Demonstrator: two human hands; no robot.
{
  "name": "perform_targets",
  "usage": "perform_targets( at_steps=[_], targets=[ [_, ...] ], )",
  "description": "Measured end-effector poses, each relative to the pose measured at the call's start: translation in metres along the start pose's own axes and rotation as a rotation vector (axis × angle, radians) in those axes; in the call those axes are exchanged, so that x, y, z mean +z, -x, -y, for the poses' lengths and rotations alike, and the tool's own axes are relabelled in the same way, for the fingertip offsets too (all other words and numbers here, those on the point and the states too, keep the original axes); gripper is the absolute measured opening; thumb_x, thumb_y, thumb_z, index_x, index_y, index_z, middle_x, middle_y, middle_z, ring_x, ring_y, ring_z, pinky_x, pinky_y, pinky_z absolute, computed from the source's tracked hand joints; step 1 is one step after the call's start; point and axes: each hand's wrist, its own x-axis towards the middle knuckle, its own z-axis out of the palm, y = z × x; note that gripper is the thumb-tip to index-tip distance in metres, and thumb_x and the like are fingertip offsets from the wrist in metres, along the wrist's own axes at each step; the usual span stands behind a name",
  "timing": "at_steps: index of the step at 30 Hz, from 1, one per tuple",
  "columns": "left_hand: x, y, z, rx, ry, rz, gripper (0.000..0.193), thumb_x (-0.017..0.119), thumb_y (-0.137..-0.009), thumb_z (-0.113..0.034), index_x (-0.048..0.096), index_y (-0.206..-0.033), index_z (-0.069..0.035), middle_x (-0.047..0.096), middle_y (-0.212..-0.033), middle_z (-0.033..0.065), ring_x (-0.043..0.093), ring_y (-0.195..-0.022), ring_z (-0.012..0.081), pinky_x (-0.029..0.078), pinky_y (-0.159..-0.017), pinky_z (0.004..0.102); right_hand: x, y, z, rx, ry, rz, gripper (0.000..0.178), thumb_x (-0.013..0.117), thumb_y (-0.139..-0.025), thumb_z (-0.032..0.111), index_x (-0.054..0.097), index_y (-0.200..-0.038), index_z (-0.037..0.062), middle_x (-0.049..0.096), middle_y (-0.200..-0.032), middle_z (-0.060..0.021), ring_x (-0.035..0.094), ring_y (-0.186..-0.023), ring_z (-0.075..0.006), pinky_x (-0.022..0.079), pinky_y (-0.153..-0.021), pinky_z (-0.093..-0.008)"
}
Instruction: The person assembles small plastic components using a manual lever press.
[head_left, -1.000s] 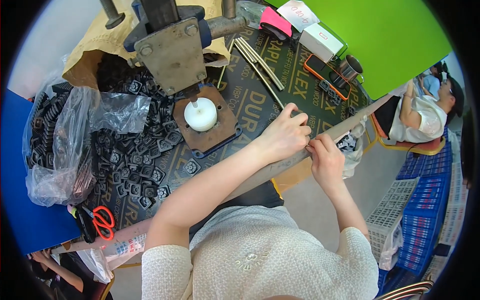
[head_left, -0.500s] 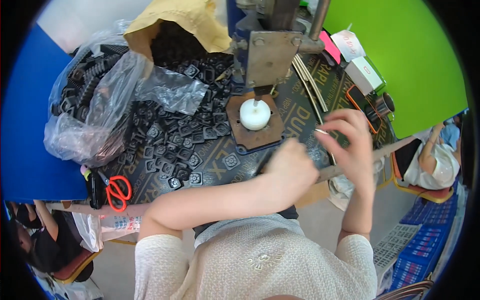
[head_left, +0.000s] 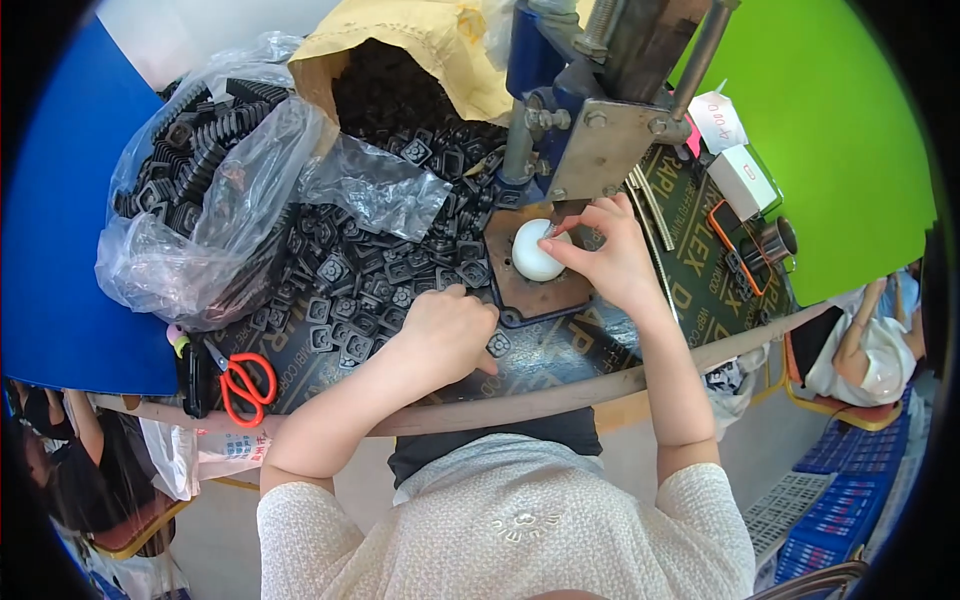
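Observation:
My right hand (head_left: 615, 258) reaches over a round white block (head_left: 538, 250), with thumb and fingertips pinched at its top under the press. Whatever sits between those fingertips is too small to make out. The block rests on a brown metal base plate (head_left: 535, 297). My left hand (head_left: 445, 335) is at the near edge of a heap of square black plastic caps (head_left: 400, 270), its fingers curled down. Its grip is hidden, and a loose black cap (head_left: 497, 344) lies just right of it. The press (head_left: 603, 150), a steel and blue machine, rises above the plate.
Behind the heap stands an open yellow sack (head_left: 455, 60); a clear plastic bag (head_left: 215, 230) of black parts is at left. Red-handled scissors (head_left: 248, 390) lie near the front edge. Metal rods (head_left: 655, 210), a phone (head_left: 735, 245), a metal cup (head_left: 775, 240) and a white box (head_left: 743, 182) are at right.
My right hand has moved left from beside the rods to the white block. My left hand has moved from in front of the press leftward to the black caps. The view has shifted slightly.

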Motion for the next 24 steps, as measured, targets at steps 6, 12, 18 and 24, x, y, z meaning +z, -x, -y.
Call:
perform_targets(
  at_steps=[6, 12, 18, 24],
  targets=[
    [0.006, 0.002, -0.013, 0.007, 0.133, -0.209, 0.05, 0.082, -0.067, -0.045, 0.061, -0.086, -0.004, 0.064, -0.089, 0.0083, 0.064, -0.087, 0.0277, 0.054, -0.072, 0.0382, 0.006, -0.007, -0.005, 0.195, -0.315, -0.014, 0.025, 0.085, -0.073, 0.019, 0.075, -0.088, 0.0016, 0.063, -0.082, -0.0053, 0.056, -0.088, -0.0164, 0.044, -0.084, -0.0311],
    [0.004, 0.007, -0.012, -0.03, 0.166, -0.205, 0.04, 0.083, -0.069, -0.034, 0.062, -0.086, -0.005, 0.064, -0.087, 0.0091, 0.065, -0.086, 0.0278, 0.054, -0.072, 0.039, 0.008, -0.003, -0.006, 0.064, -0.354, -0.082, 0.018, 0.083, -0.075, 0.013, 0.076, -0.086, 0.0004, 0.068, -0.084, -0.0056, 0.056, -0.088, -0.0149, 0.043, -0.082, -0.0296],
    [-0.033, 0.008, 0.011, -0.104, 0.613, -0.083, 0.034, 0.08, -0.073, -0.02, 0.066, -0.1, -0.004, 0.068, -0.086, 0.0103, 0.068, -0.081, 0.0261, 0.054, -0.072, 0.0338, 0.009, -0.006, -0.025, 0.007, -0.405, -0.06, 0.026, 0.086, -0.07, 0.018, 0.075, -0.087, 0.0008, 0.066, -0.087, -0.0089, 0.06, -0.093, -0.0188, 0.049, -0.085, -0.0334],
    [-0.026, -0.005, 0.02, 0.046, 0.911, -0.55, 0.039, 0.079, -0.08, -0.01, 0.064, -0.116, -0.005, 0.07, -0.106, 0.0057, 0.065, -0.092, 0.013, 0.052, -0.08, 0.0266, -0.012, -0.004, -0.033, 0.174, -0.738, -0.189, 0.023, 0.063, -0.097, 0.017, 0.069, -0.106, -0.0027, 0.073, -0.095, -0.0093, 0.068, -0.091, -0.0147, 0.049, -0.089, -0.0275]
  ],
)
